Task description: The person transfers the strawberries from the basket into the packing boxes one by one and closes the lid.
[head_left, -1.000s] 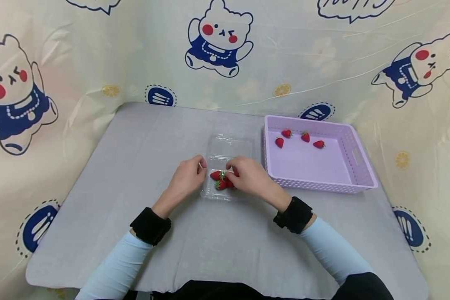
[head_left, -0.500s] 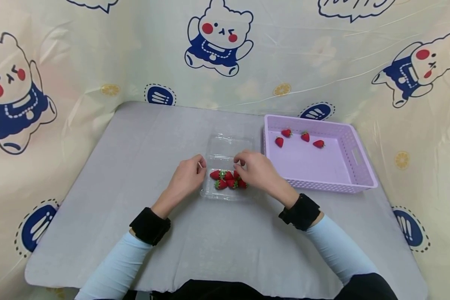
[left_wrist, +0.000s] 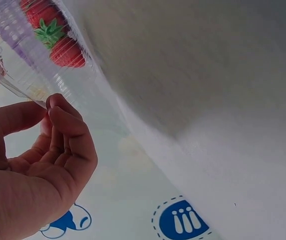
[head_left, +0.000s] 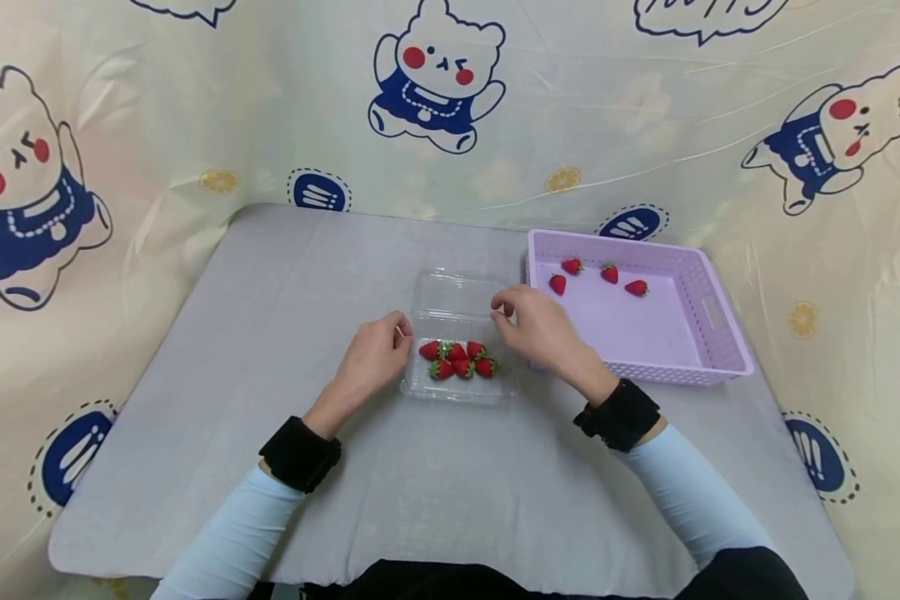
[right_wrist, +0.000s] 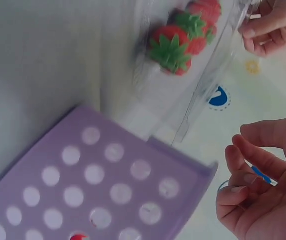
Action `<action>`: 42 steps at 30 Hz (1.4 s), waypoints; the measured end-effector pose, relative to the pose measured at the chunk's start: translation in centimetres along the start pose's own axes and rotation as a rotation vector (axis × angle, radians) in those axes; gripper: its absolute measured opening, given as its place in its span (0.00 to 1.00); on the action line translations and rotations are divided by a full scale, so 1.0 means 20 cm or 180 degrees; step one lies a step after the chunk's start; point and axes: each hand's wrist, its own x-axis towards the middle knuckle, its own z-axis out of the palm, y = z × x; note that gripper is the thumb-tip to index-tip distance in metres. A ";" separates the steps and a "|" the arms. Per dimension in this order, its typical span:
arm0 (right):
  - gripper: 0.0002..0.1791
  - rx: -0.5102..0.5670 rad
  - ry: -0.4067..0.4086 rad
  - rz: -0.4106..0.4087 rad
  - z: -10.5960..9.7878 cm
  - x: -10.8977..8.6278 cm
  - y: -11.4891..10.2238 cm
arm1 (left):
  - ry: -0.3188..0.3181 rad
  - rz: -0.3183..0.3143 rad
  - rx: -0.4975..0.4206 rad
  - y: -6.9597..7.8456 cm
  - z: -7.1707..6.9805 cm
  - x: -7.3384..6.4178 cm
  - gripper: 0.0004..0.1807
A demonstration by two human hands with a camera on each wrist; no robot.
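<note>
A clear plastic clamshell box [head_left: 457,393] lies with its lid folded back on the grey table, and several red strawberries [head_left: 462,367] with green leaves sit in two rows in its base. My left hand [head_left: 378,350] pinches the box's left edge between thumb and forefinger, as the left wrist view shows at the clear rim [left_wrist: 38,101]. Between the box and the lilac basket [head_left: 637,333] hovers my right hand [head_left: 537,332], its fingers loosely bent and thumb apart from the forefinger, holding nothing. Several more strawberries [head_left: 610,273] lie toward the back of the basket.
The basket's perforated wall [right_wrist: 97,175] stands just right of the box, close under the right hand. A patterned curtain [head_left: 285,100] hangs behind and beside the table [head_left: 330,500].
My right hand has let go of a strawberry at the right end of the box and moved right and back toward the basket. The left hand has stayed at the box's edge.
</note>
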 end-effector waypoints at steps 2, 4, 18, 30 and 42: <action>0.10 -0.0005 0.0052 0.0017 -0.02 0.00 0.01 | 0.0003 0.0007 0.0011 0.00 0.00 0.00 0.02; 0.10 -0.0021 0.0113 0.0031 -0.04 0.01 0.03 | -0.0001 0.0015 0.0025 0.00 -0.01 0.00 0.02; 0.12 -0.0085 0.0306 0.0397 -0.14 0.04 0.21 | -0.0014 0.0005 0.0054 0.00 -0.01 0.01 0.02; 0.12 -0.0146 0.0448 0.0548 -0.13 0.05 0.34 | -0.0026 -0.0030 0.0047 0.00 0.00 0.00 0.02; 0.08 -0.0314 0.0468 0.0657 -0.13 0.07 0.45 | -0.0003 -0.0040 0.0033 0.00 0.00 0.00 0.02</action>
